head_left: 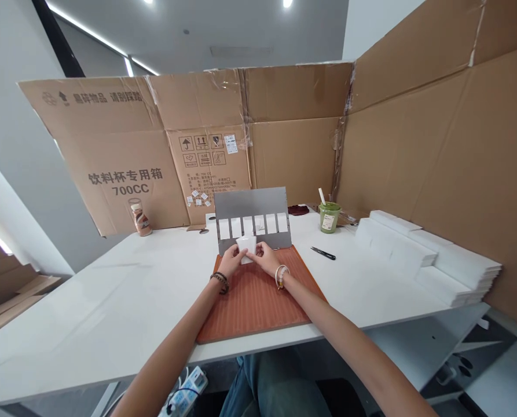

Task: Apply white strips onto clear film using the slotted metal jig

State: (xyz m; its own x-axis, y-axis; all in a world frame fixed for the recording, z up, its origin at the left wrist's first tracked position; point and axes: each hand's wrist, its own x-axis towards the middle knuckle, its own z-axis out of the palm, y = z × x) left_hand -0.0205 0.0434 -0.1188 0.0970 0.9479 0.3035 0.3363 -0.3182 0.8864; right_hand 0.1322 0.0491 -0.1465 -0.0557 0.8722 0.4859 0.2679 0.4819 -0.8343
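My left hand and my right hand both pinch a small white folded piece, one at each side, above the far edge of a reddish-brown mat. Right behind the piece stands an upright grey panel with a row of several white rectangles across it. Beaded bracelets sit on both wrists.
Stacks of flat white pieces lie at the right of the white table. A black pen-like tool and a green cup sit right of the mat, a bottle far left. Cardboard walls enclose the back and right.
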